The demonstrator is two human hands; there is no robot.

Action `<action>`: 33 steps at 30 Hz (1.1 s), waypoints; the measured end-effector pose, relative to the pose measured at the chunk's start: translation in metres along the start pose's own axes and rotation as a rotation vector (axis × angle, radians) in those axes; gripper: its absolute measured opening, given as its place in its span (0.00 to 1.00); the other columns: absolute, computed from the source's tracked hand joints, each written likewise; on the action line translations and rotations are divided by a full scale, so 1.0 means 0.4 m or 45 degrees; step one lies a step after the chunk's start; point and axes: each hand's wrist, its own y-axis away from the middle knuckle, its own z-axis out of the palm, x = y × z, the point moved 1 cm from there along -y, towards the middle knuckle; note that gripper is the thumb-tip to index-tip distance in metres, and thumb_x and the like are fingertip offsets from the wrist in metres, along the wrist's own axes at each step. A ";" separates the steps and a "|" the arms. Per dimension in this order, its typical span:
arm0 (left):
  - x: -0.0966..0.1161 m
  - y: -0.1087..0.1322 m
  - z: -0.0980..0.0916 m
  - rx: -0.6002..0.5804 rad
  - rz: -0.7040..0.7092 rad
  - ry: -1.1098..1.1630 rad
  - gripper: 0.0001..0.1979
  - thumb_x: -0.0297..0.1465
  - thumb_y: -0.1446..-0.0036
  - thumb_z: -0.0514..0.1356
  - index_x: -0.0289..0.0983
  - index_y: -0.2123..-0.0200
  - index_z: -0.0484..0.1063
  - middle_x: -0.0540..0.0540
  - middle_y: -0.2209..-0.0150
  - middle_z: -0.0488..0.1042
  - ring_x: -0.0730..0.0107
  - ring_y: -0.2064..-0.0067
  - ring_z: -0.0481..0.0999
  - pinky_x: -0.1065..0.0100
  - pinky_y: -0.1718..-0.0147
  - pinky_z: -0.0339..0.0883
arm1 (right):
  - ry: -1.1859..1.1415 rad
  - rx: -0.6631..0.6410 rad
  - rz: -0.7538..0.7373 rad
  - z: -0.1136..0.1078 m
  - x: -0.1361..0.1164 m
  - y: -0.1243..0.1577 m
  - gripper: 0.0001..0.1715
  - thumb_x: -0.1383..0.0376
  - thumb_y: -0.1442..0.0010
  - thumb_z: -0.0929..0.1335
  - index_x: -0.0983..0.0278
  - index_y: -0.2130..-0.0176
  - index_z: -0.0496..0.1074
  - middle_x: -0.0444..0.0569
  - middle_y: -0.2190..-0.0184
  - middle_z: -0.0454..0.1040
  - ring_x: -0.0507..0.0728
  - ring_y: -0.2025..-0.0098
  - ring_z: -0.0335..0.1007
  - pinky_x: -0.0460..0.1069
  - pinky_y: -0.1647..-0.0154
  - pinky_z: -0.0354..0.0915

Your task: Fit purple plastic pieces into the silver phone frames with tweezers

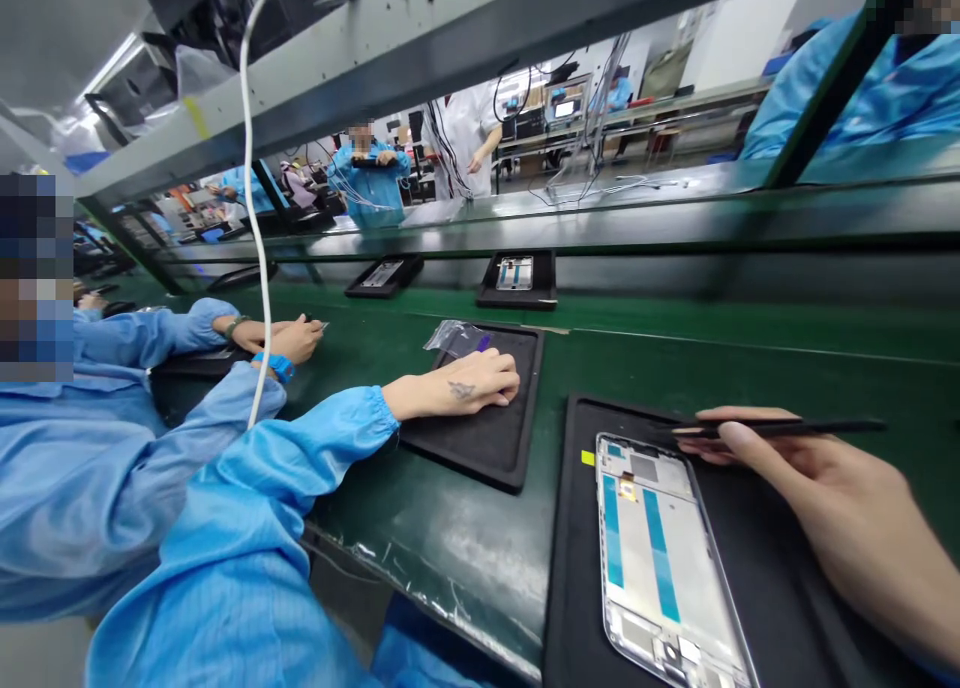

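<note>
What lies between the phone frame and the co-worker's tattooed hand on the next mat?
In the head view, the phone frame sits on a black mat with a small yellow tag at its edge, then green workbench.

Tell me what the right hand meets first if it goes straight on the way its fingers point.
The right hand with its black tool would likely pass beyond the phone frame and reach the black mat's edge first; depth is unclear, so it might clip the frame.
</note>
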 end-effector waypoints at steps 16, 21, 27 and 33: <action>-0.037 0.058 -0.027 0.336 -0.202 0.088 0.09 0.32 0.31 0.56 0.36 0.60 0.75 0.43 0.59 0.72 0.61 0.55 0.68 0.60 0.50 0.60 | 0.186 -0.048 -0.177 -0.001 0.034 0.002 0.22 0.44 0.50 0.69 0.58 0.71 0.80 0.52 0.67 0.83 0.68 0.56 0.80 0.64 0.47 0.73; -0.027 0.074 -0.043 0.283 -0.272 0.087 0.06 0.32 0.34 0.59 0.37 0.61 0.76 0.45 0.60 0.73 0.62 0.55 0.68 0.59 0.50 0.60 | 0.216 -0.035 -0.200 -0.005 0.039 0.000 0.22 0.44 0.49 0.69 0.57 0.71 0.80 0.51 0.65 0.83 0.69 0.54 0.79 0.64 0.46 0.72; -0.021 0.063 -0.022 0.188 -0.192 0.090 0.05 0.30 0.34 0.60 0.36 0.61 0.75 0.44 0.57 0.72 0.62 0.53 0.68 0.60 0.48 0.59 | 0.220 -0.036 -0.214 -0.003 0.042 -0.001 0.22 0.43 0.48 0.69 0.56 0.68 0.80 0.50 0.67 0.82 0.68 0.54 0.79 0.63 0.46 0.71; -0.009 0.041 -0.008 0.093 -0.131 0.066 0.05 0.30 0.34 0.60 0.36 0.60 0.74 0.42 0.55 0.71 0.60 0.53 0.66 0.59 0.49 0.61 | 0.238 -0.035 -0.202 -0.001 0.042 0.001 0.23 0.42 0.49 0.69 0.57 0.71 0.80 0.51 0.65 0.83 0.68 0.54 0.79 0.63 0.45 0.71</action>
